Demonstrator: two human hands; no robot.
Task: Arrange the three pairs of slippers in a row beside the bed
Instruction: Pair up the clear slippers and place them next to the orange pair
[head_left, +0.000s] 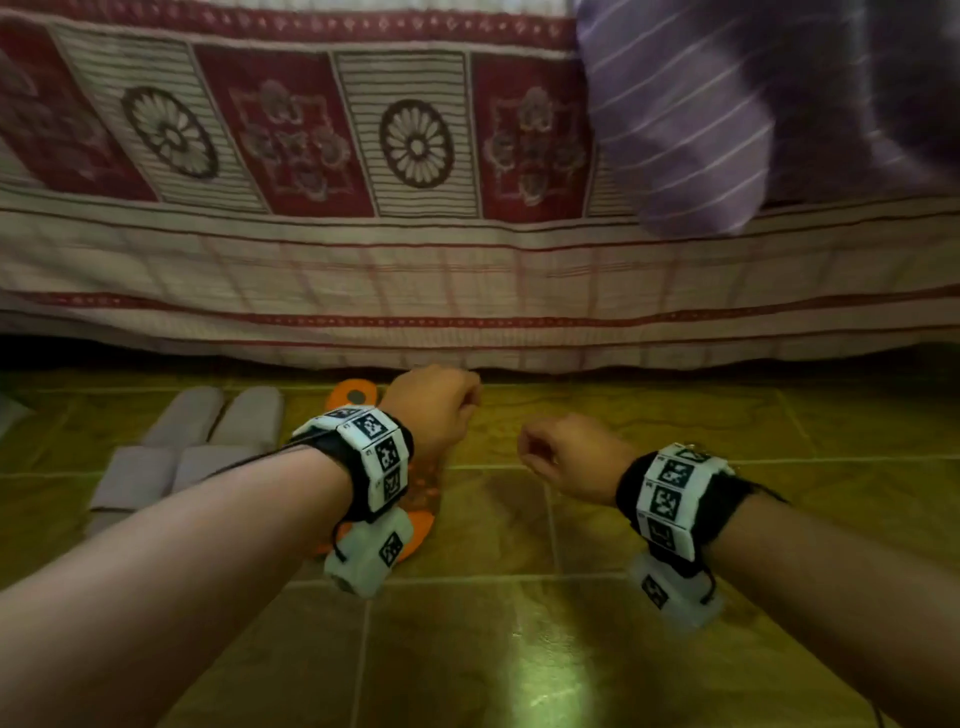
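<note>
A pair of pale lilac slippers lies side by side on the tiled floor at the left, toes toward the bed. Right of them lies an orange slipper, mostly hidden under my left wrist and its marker band; its toe shows near the bed's hem. My left hand hovers over that slipper with fingers curled; whether it touches the slipper is hidden. My right hand is a loose fist above bare tiles, holding nothing. No third pair is in view.
The bed's red and cream patterned cover hangs down to the floor across the whole width. A purple striped cloth lies on the bed at the upper right. Green-yellow floor tiles spread out in front and to the right.
</note>
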